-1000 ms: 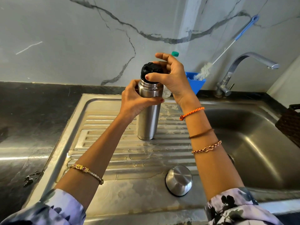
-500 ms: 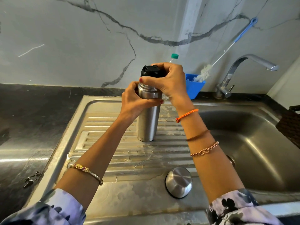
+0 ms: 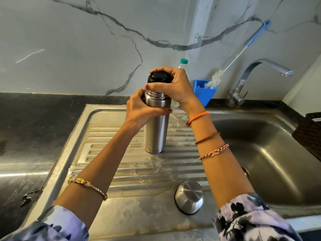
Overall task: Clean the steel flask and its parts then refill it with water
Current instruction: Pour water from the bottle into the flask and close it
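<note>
The steel flask (image 3: pixel 155 133) stands upright on the ribbed drainboard (image 3: pixel 121 164) of the sink. My left hand (image 3: pixel 140 110) grips its upper body from the left. My right hand (image 3: pixel 173 86) curls over the black stopper (image 3: pixel 157 77) at the flask's mouth, fingers wrapped round its rim. The flask's steel cup lid (image 3: pixel 189 196) lies upside down on the drainboard near the front edge, between my forearms.
The sink basin (image 3: pixel 271 153) is at the right, with the tap (image 3: pixel 260 73) behind it. A blue holder (image 3: pixel 205 93) with a bottle brush (image 3: pixel 224 70) stands by the wall. A clear bottle's green cap (image 3: pixel 183 61) shows behind my right hand. Dark woven basket (image 3: pixel 311 133) at far right.
My right hand has come down from a loose fingertip hold to a full grip over the black stopper. The flask and my left hand stay in place.
</note>
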